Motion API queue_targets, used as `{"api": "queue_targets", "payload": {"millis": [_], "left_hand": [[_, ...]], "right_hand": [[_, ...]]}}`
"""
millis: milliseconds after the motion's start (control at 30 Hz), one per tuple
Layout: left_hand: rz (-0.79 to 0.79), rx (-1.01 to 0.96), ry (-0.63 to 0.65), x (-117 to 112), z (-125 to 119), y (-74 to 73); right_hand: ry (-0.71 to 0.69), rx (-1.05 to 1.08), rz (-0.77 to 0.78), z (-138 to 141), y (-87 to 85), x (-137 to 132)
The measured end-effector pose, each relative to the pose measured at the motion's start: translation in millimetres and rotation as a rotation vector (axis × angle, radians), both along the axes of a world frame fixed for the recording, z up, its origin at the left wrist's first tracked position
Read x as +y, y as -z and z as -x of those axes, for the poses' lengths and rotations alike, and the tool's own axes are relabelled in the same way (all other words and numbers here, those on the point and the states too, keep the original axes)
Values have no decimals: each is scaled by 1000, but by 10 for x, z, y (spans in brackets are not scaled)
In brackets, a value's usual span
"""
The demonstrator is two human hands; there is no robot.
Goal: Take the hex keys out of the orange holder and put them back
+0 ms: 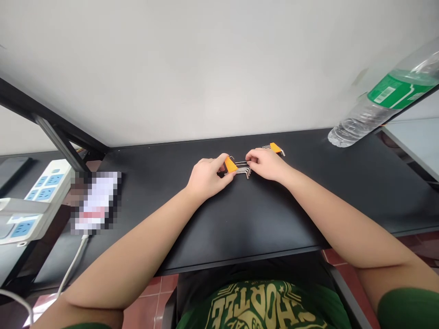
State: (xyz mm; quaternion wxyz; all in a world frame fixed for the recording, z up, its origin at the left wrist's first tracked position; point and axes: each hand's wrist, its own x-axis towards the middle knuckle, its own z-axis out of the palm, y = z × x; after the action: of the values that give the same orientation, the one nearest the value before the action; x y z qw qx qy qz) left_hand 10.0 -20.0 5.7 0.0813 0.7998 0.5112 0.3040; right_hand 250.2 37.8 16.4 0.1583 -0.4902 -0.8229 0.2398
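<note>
On the black table (240, 219), my left hand (206, 176) is closed around an orange holder (231, 165) that carries several silver hex keys (243, 170). My right hand (265, 163) meets it from the right, its fingertips pinched on the ends of those keys. Just behind my right hand lies a second orange holder with hex keys (275, 147), touched by neither hand.
A clear plastic water bottle with a green label (380, 103) lies at the back right. A blurred phone (96, 201) with a white cable sits at the left, beside white power strips (30, 201). A white wall rises behind the table.
</note>
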Motion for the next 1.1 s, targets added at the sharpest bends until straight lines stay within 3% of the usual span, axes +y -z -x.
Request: {"api": "queue_targets", "payload": {"millis": [600,767,967,1100], "left_hand": [[24,-7,6,3,1,-18],[-37,32,126,-11,-18,-14],[-49,81,175,-40,-53,-42],[-33,80,101,-20,-20,-42]], "right_hand": [[-104,-39,-33,-15,-34,-46],[-69,162,-147,47,-83,-122],[-159,283,37,183,-182,-253],[-11,374,178,115,-203,-191]]}}
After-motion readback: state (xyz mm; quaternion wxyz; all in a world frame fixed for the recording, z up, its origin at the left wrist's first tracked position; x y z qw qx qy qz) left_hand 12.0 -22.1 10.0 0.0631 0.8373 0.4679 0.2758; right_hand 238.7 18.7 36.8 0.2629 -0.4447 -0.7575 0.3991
